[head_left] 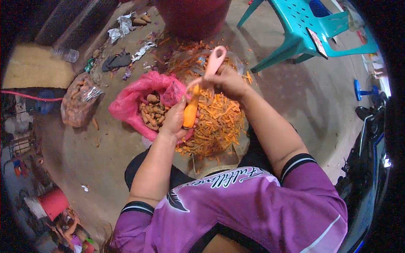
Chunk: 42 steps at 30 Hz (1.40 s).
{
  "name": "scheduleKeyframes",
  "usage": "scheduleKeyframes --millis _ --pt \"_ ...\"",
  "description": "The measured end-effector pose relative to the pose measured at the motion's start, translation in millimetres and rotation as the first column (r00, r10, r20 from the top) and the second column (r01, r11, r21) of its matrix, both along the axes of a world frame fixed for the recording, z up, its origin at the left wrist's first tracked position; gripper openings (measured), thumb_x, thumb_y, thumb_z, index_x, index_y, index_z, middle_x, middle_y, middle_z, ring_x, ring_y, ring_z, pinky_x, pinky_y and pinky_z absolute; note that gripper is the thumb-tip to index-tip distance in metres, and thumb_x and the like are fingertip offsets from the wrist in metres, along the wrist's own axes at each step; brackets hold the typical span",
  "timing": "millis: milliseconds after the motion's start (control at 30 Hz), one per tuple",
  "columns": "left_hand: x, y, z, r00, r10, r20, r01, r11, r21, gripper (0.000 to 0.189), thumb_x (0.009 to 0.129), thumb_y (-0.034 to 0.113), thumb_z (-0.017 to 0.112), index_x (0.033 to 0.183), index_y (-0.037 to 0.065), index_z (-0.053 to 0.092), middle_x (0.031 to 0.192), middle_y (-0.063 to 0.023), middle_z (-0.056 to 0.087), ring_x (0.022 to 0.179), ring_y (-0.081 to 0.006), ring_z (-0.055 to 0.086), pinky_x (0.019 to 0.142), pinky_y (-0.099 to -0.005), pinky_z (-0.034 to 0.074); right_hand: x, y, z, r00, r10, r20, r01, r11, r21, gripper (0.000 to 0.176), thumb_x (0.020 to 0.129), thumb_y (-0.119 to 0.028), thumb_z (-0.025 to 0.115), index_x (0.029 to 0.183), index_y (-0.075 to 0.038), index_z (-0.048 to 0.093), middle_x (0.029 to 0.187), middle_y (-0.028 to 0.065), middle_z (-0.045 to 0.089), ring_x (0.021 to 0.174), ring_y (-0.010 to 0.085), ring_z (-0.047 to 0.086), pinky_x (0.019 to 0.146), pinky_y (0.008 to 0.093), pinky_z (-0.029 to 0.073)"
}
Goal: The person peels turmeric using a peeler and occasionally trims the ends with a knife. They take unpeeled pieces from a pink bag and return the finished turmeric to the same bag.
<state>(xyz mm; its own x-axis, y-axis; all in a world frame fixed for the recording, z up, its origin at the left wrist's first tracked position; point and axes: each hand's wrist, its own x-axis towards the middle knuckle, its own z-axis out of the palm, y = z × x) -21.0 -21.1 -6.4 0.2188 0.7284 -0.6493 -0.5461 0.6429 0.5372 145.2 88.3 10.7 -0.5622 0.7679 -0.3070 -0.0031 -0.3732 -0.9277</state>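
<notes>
An orange peeled root (191, 113) is held in my left hand (175, 119), its tip pointing away from me. Close to that tip, my right hand (230, 80) grips a pink peeler (214, 63), whose head is blurred near the root. Orange and brown peelings (217, 122) are heaped on the floor below and to the right of my hands. Just left of my left hand stands an open pink mesh sack (130, 101) with unpeeled brown roots (152, 113) inside.
A dark red tub (192, 17) stands beyond the peelings. The teal plastic chair (299, 33) is at the upper right, with a phone-like object on it. A bag of roots (79, 101) and a dark slipper (116, 62) lie leftward. A motorcycle (371, 168) is at right.
</notes>
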Motion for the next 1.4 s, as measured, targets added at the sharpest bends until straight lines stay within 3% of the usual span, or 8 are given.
scheduleKeyframes --millis 33,200,400,467,700,1033,1267,1400 --pt "-0.3 -0.4 -0.1 0.999 0.003 -0.042 -0.002 1.000 0.014 0.039 0.086 0.043 0.035 0.091 0.006 0.046 0.065 -0.0059 0.052 0.050 -0.0145 0.051 0.042 -0.0247 0.041 -2.8 -5.2 9.3 0.987 0.157 0.045 -0.157 0.988 0.005 0.023 0.073 -0.023 0.062 0.078 -0.001 0.057 0.064 0.0011 0.055 0.053 0.0087 0.048 0.046 0.0227 0.038" --pt "-2.8 1.4 -0.1 0.978 0.000 -0.207 0.016 0.997 0.072 0.034 0.088 0.036 0.035 0.092 0.005 0.047 0.065 -0.0051 0.052 0.050 -0.0130 0.051 0.042 -0.0232 0.041 17.3 32.2 -86.0 0.881 -0.337 0.331 0.312 0.941 0.129 0.033 0.072 -0.031 0.062 0.071 0.002 0.059 0.060 0.0076 0.057 0.053 0.0140 0.053 0.047 0.0287 0.042" --pt "-22.9 -1.6 -9.6 0.949 -0.081 -0.306 0.126 0.983 0.131 0.024 0.086 0.026 0.045 0.093 0.004 0.049 0.064 -0.0018 0.049 0.052 -0.0096 0.049 0.044 -0.0197 0.040 6.9 16.4 -195.5 0.742 0.299 0.601 -0.316 0.945 -0.080 0.022 0.071 -0.023 0.062 0.076 -0.003 0.056 0.063 0.0084 0.056 0.049 0.0169 0.052 0.045 0.0284 0.043" --pt "-25.8 -2.0 -1.2 0.954 -0.083 -0.288 0.104 0.993 0.058 0.023 0.085 0.023 0.047 0.096 0.003 0.049 0.067 -0.0011 0.049 0.055 -0.0096 0.050 0.046 -0.0203 0.041 2.6 19.0 -197.5 0.305 0.197 0.932 -0.626 0.779 0.040 0.019 0.069 -0.020 0.061 0.074 -0.002 0.057 0.070 0.0145 0.059 0.057 0.0271 0.057 0.053 0.0353 0.046" --pt "-34.9 -4.4 -10.8 0.860 -0.109 -0.498 0.194 0.973 0.122 0.017 0.082 0.015 0.051 0.094 0.004 0.051 0.070 0.0007 0.050 0.060 -0.0057 0.046 0.053 -0.0197 0.039 57.9 -6.6 -266.5 0.022 -0.212 0.977 -0.532 0.825 0.191 0.053 0.073 -0.018 0.053 0.118 -0.003 0.029 0.096 0.0207 0.054 0.083 0.0347 0.056 0.072 0.0406 0.045" --pt "-40.3 -8.6 -45.4 0.631 -0.044 -0.774 0.373 0.893 0.253 0.032 0.077 0.020 0.055 0.103 0.000 0.053 0.083 -0.0131 0.060 0.076 -0.0204 0.057 0.070 -0.0297 0.042 32.7 12.5 -191.1 0.281 -0.093 0.955 -0.444 0.870 0.215 0.041 0.076 -0.032 0.045 0.062 0.004 0.057 0.068 0.0241 0.056 0.070 0.0353 0.057 0.065 0.0405 0.046" --pt "-31.1 -5.2 -21.8 0.185 -0.191 -0.964 0.559 0.827 -0.057 0.031 0.073 0.032 0.054 0.098 0.013 0.057 0.084 -0.0158 0.059 0.081 -0.0313 0.056 0.069 -0.0397 0.043 11.5 -62.9 -25.7 0.534 -0.256 0.806 -0.378 0.780 0.498 0.025 0.076 -0.019 0.048 0.088 0.002 0.040 0.070 0.0256 0.054 0.067 0.0385 0.055 0.060 0.0457 0.043" --pt "-20.3 -9.6 -23.7 0.064 -0.218 -0.974 0.563 0.814 -0.145 0.032 0.073 0.030 0.054 0.101 0.015 0.056 0.084 -0.0155 0.059 0.081 -0.0307 0.056 0.070 -0.0395 0.043 10.5 -110.8 30.9 0.430 -0.174 0.886 -0.406 0.839 0.362 0.024 0.076 -0.018 0.048 0.087 0.001 0.037 0.074 0.0248 0.055 0.070 0.0382 0.055 0.062 0.0458 0.043"
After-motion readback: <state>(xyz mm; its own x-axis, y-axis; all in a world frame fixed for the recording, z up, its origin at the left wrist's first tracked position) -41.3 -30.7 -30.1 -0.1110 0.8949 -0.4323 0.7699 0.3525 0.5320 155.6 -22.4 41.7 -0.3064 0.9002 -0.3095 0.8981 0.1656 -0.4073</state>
